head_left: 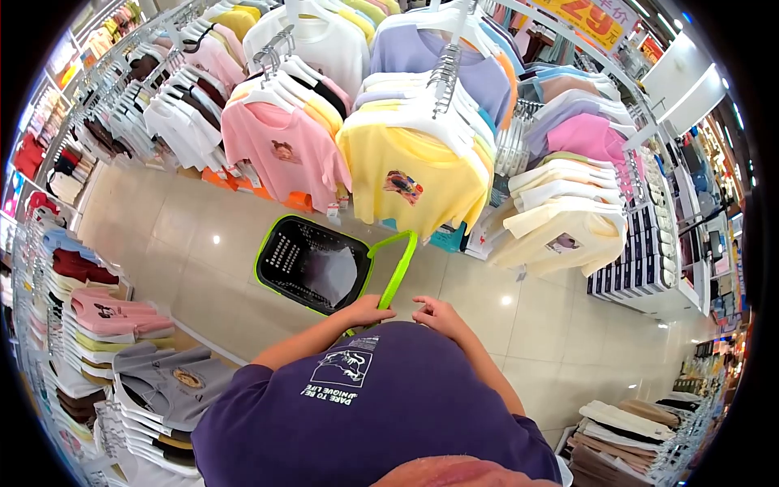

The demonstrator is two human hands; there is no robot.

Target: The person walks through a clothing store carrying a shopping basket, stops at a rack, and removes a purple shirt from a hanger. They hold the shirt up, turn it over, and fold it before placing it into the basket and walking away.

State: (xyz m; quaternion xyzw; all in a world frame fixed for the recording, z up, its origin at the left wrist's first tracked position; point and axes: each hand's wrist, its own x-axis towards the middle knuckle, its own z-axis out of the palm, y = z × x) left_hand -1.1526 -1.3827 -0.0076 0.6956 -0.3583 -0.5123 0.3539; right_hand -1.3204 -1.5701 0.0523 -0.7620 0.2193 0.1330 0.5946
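Observation:
My left hand [367, 312] is closed around the bright green handle [396, 272] of a black shopping basket [280, 253] with a green rim. A pale, greyish flat item [331, 272] lies inside the basket; I cannot make out what it is. Just right of the handle is my right hand [436, 315], its fingers loosely bent and apart, with nothing visible in them. Ahead of both hands hang a yellow T-shirt [414, 174] and a pink T-shirt [284, 150], each with a printed picture.
More shirts crowd the racks, among them a cream T-shirt [560, 231] on the right and a grey T-shirt [174, 377] at lower left. Folded stacks [637, 264] sit on a white shelf. Trousers [621, 430] hang at lower right. Tiled floor [479, 304] runs between the racks.

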